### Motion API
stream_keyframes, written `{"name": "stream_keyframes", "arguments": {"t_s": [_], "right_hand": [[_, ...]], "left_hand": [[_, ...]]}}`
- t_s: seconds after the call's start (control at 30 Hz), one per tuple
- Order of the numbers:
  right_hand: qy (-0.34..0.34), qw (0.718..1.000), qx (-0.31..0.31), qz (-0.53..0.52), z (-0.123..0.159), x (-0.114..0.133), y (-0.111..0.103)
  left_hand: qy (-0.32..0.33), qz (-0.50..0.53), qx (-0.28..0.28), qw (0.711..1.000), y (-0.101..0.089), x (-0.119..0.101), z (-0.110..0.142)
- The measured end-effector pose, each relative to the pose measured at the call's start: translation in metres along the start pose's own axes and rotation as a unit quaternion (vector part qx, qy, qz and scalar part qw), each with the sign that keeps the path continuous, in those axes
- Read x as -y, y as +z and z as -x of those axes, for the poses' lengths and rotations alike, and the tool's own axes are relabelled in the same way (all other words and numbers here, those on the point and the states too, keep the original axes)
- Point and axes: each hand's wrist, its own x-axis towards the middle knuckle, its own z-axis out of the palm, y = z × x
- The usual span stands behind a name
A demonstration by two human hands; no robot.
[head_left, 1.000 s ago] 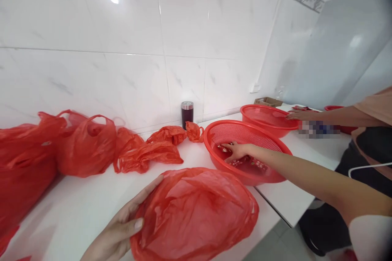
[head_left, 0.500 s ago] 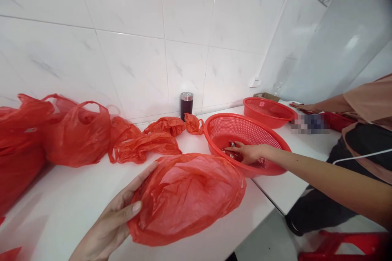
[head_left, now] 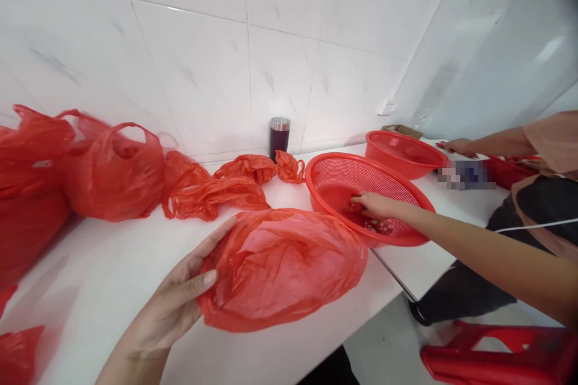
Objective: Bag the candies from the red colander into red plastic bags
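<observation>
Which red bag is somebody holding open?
The bag in the left hand: it gapes wide, while no hand touches the bags back by the wall.

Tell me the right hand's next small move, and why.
Probably lift the right hand out of the red basket and bring it over the red bag. Its fingers are bunched inside the basket, near small patterned items, though its grip is partly hidden, and the left hand holds the bag with its mouth spread open nearby.

Basket (head_left: 356, 173) and bags (head_left: 115, 177) on white tabletop (head_left: 117, 271)
</observation>
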Motion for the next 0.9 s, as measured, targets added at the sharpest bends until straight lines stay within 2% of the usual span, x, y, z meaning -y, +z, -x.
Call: {"name": "stream_keyframes", "arguments": {"t_s": [0.13,0.2,0.3,0.37,0.43,0.5,0.57,0.6,0.67,0.77,0.83,0.9], "right_hand": [[0.019,0.999,-0.040,-0.013,-0.008,0.000,-0.024],[0.036,0.997,-0.066,-0.030,-0.004,0.010,-0.041],[0.004,0.983,-0.128,-0.132,0.015,0.053,-0.059],[-0.068,0.959,-0.155,-0.228,0.032,0.095,-0.060],[-0.146,0.945,-0.086,-0.279,0.048,0.139,-0.048],[-0.218,0.938,0.045,-0.264,0.058,0.174,-0.028],[-0.261,0.940,0.107,-0.194,0.061,0.194,-0.012],[-0.274,0.942,0.110,-0.163,0.060,0.198,-0.007],[-0.285,0.944,0.073,-0.150,0.055,0.193,-0.009],[-0.231,0.955,-0.003,-0.187,0.039,0.159,-0.027],[-0.143,0.980,-0.038,-0.134,0.028,0.124,-0.037],[-0.014,0.999,-0.035,-0.019,0.021,0.086,-0.038]], "left_hand": [[0.006,0.033,0.021,0.999,-0.002,-0.002,-0.002],[0.006,0.045,0.020,0.999,-0.001,-0.001,-0.003],[-0.001,0.064,0.012,0.998,0.005,0.003,-0.006],[-0.008,0.077,0.009,0.997,0.010,0.007,-0.009],[-0.013,0.078,0.006,0.997,0.014,0.011,-0.010],[-0.014,0.075,-0.004,0.997,0.015,0.013,-0.011],[-0.012,0.079,-0.018,0.997,0.015,0.014,-0.011],[-0.010,0.082,-0.024,0.996,0.015,0.013,-0.011],[-0.012,0.081,-0.028,0.996,0.015,0.012,-0.010],[-0.015,0.078,-0.025,0.997,0.016,0.009,-0.008],[-0.011,0.081,-0.024,0.996,0.016,0.008,-0.006],[-0.007,0.081,-0.022,0.996,0.016,0.007,-0.005]]}}
